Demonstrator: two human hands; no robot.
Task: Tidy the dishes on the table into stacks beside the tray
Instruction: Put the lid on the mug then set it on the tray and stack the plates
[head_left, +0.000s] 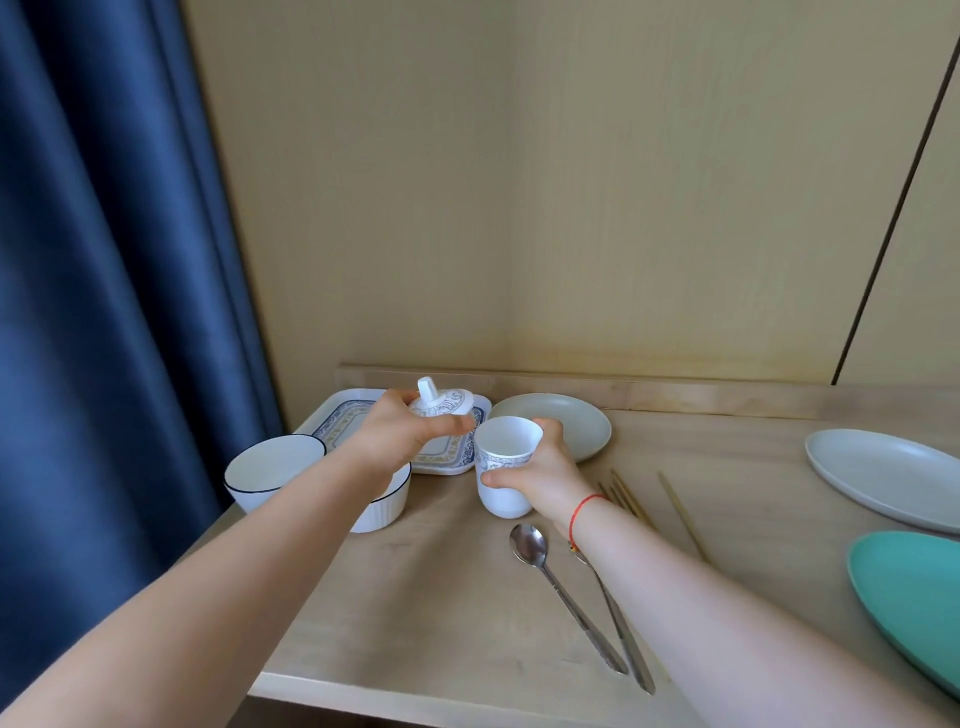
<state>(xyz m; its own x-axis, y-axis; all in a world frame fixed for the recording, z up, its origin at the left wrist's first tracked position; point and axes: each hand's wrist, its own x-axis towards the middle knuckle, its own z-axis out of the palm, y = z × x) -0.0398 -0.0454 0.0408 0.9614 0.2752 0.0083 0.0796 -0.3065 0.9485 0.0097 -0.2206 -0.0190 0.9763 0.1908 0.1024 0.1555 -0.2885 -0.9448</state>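
Left hand (400, 434): curled round lidded pot (441, 402) on tray (353, 421), hiding its body.
Right hand (535, 467): grips cup (506, 457) just beside tray.
Bowls (270, 467): second half-covered by forearm.
Teal plate (914, 597): cut off at edge.

wooden table (415, 597) | patterned tray (332, 415) | two white bowls (270, 467) | pale plate (576, 426) | white oval plate (883, 475) | teal plate (914, 597) | two steel utensils (527, 543) | chopsticks (680, 514)

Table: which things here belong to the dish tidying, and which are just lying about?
Job: cup, held by right hand; pot, gripped by left hand; bowls; green plate; white plate; teal plate; tray.
Lying about, likely: spoons; chopsticks; curtain.
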